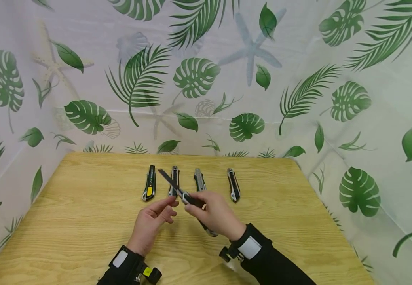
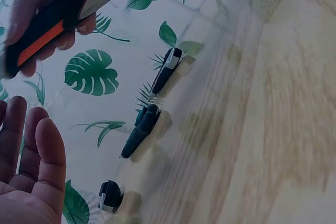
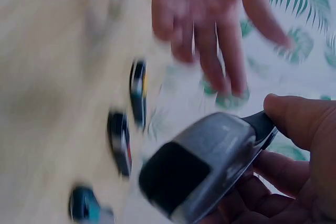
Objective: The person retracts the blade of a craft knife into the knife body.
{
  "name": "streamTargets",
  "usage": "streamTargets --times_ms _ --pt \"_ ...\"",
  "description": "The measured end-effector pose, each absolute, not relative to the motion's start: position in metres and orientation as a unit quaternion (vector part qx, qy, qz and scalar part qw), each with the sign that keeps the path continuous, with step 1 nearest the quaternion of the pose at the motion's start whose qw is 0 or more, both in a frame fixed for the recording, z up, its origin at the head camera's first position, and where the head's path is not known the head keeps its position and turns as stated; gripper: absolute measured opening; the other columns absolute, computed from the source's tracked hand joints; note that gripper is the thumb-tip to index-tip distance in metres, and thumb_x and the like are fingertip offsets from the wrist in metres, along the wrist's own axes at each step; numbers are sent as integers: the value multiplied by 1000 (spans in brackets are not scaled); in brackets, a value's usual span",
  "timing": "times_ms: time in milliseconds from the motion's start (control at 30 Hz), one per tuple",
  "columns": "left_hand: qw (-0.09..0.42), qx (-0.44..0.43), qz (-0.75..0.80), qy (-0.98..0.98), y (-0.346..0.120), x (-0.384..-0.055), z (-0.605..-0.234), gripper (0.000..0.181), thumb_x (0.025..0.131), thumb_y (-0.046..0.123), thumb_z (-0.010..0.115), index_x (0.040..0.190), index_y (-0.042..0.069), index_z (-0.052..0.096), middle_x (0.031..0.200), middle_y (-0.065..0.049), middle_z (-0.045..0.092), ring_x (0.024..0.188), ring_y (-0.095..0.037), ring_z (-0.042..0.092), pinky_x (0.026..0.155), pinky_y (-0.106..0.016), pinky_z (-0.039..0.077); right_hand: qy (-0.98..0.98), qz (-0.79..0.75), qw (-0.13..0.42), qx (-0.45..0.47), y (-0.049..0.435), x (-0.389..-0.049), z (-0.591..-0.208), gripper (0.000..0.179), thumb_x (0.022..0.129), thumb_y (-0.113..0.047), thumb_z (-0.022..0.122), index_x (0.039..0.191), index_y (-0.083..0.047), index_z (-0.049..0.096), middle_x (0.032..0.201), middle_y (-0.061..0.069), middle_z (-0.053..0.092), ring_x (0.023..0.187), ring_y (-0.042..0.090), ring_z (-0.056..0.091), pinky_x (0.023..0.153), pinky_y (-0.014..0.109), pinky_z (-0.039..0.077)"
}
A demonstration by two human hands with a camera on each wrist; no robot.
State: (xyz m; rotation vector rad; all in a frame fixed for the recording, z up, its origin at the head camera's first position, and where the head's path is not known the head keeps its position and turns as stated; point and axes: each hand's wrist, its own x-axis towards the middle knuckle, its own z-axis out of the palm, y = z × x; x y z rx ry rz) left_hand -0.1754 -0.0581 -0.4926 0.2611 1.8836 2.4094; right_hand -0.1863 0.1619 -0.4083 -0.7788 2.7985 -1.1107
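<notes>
My right hand (image 1: pixel 217 213) grips a black and silver utility knife (image 1: pixel 195 201) above the table. Its long dark blade (image 1: pixel 168 179) is out and points to the far left. In the left wrist view the knife's handle (image 2: pixel 50 32) shows an orange stripe. Just left of the knife is my left hand (image 1: pixel 149 227), palm turned toward it, fingers relaxed and holding nothing. In the right wrist view the left hand (image 3: pixel 205 19) is blurred, with its fingers apart from the knife's grey and black butt end (image 3: pixel 210 153).
Several utility knives lie in a row toward the table's back: one black with yellow (image 1: pixel 149 185), one partly behind the blade (image 1: pixel 175 174), a grey one (image 1: pixel 199 179) partly behind the right hand, and one at right (image 1: pixel 233 185). A leaf-print sheet (image 1: pixel 206 130) surrounds the wooden table (image 1: pixel 84 221).
</notes>
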Motion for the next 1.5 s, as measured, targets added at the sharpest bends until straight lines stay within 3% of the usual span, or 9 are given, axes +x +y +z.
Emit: streamTargets --times_ms 200,433,567,733,800,867,1000,1133,1500 --pt "32 84 782 617 -55 -174 -491 35 99 15 68 132 1 67 119 -4 72 98 -17 65 81 -31 55 883 -383 44 -270 144 -170 -419 22 101 -34 66 119 -21 71 95 -10 60 78 9 56 61 24 48" --pt "50 66 791 606 -57 -173 -492 39 98 13 69 132 -5 63 107 0 73 93 -15 63 82 -32 52 868 -422 81 -250 142 -167 -426 26 101 -35 66 122 -20 68 96 -10 63 80 9 60 63 25 50" --pt "69 72 810 578 -59 -173 -496 33 98 10 68 127 -5 66 100 3 72 90 -14 62 86 -33 49 818 -494 184 -230 144 -171 -434 28 101 -32 66 121 -12 64 95 -3 70 82 11 64 68 26 52" --pt "93 119 831 536 -61 -172 -498 18 99 11 66 111 19 77 94 6 72 86 -10 63 91 -33 45 677 -621 332 -213 149 -177 -449 36 106 -28 57 127 1 60 103 9 67 92 16 64 80 29 53" --pt "98 130 836 524 -61 -172 -499 19 99 11 66 110 22 78 98 6 73 94 -11 64 94 -33 43 614 -667 373 -198 150 -177 -457 37 108 -31 52 127 1 57 101 9 65 89 16 66 79 31 56" --pt "102 138 841 513 -62 -172 -499 21 100 10 65 111 21 78 106 5 74 105 -13 64 99 -34 41 573 -694 399 -177 150 -175 -465 40 108 -39 50 122 -2 58 90 5 63 76 14 67 68 30 57" --pt "117 156 842 503 -63 -173 -500 22 100 10 63 115 19 77 119 3 73 124 -20 58 108 -38 38 585 -697 395 -129 145 -170 -473 50 103 -55 50 100 -7 63 70 -2 58 52 8 60 50 26 51" --pt "128 158 834 512 -64 -174 -496 20 99 12 67 113 21 78 118 3 73 123 -20 58 105 -41 40 650 -667 351 -97 140 -167 -472 60 100 -64 50 82 -8 63 58 -4 51 40 8 48 40 25 43" --pt "134 148 830 521 -65 -174 -497 21 98 13 68 111 24 79 117 4 74 123 -20 58 104 -41 39 673 -653 334 -96 136 -162 -469 62 98 -65 51 76 -8 61 56 -3 47 37 9 41 36 26 40"
